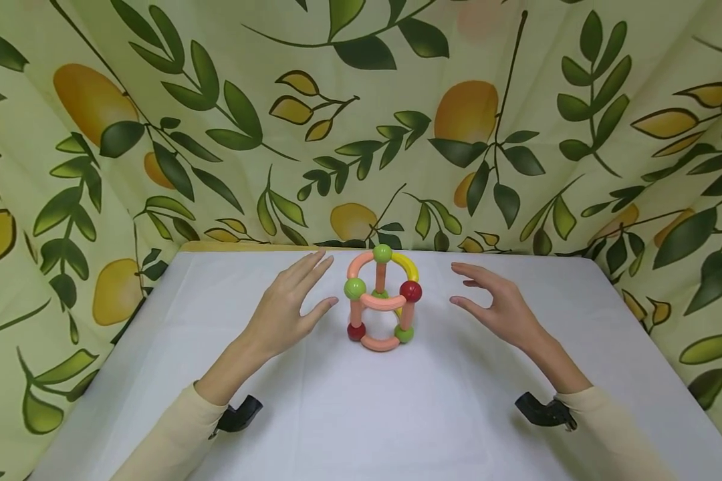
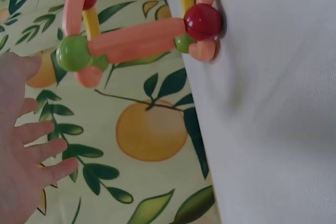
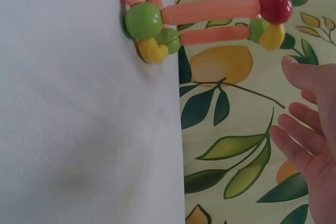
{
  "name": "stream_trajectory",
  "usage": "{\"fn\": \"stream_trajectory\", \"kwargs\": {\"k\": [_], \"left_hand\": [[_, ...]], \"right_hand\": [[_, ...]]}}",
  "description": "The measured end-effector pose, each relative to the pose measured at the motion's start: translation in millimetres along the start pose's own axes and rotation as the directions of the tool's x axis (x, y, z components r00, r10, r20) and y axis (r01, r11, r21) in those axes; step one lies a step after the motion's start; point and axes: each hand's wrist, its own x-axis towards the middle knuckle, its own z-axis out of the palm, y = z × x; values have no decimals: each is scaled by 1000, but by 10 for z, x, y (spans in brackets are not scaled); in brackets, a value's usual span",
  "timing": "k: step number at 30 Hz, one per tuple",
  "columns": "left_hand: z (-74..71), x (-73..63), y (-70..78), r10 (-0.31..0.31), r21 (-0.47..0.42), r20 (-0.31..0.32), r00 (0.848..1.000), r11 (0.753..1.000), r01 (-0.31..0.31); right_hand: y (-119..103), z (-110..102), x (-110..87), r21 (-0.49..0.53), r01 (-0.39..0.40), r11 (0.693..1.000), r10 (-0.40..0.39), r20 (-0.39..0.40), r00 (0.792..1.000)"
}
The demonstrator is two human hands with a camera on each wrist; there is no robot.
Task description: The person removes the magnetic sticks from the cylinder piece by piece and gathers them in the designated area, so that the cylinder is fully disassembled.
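A small frame of magnetic balls and rods (image 1: 383, 302) stands upright on the white table between my two hands. Green and red balls form its corners, joined by straight pink uprights and curved pink and yellow pieces at top and bottom. My left hand (image 1: 290, 300) is held to its left, fingers extended and thumb apart, touching nothing. On the other side, my right hand (image 1: 495, 304) faces it with fingers loosely bent and a gap to the toy. The left wrist view shows a red ball (image 2: 203, 22) low at the table; the right wrist view has a green ball (image 3: 144, 20) there.
The table (image 1: 361, 414) has a white cover. Behind it and along both sides hangs a curtain (image 1: 216, 174) printed with leaves and orange fruit. Black wrist cameras (image 1: 241, 414) are strapped under both sleeves.
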Motion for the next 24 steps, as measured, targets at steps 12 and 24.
{"fn": "stream_trajectory", "kwargs": {"k": [12, 24], "left_hand": [[91, -1, 143, 64, 36, 66, 996, 997, -66], [193, 45, 253, 134, 47, 79, 988, 989, -138]], "right_hand": [[-210, 65, 67, 43, 95, 995, -95, -12, 995], [-363, 164, 120, 61, 115, 991, -116, 0, 993]]}}
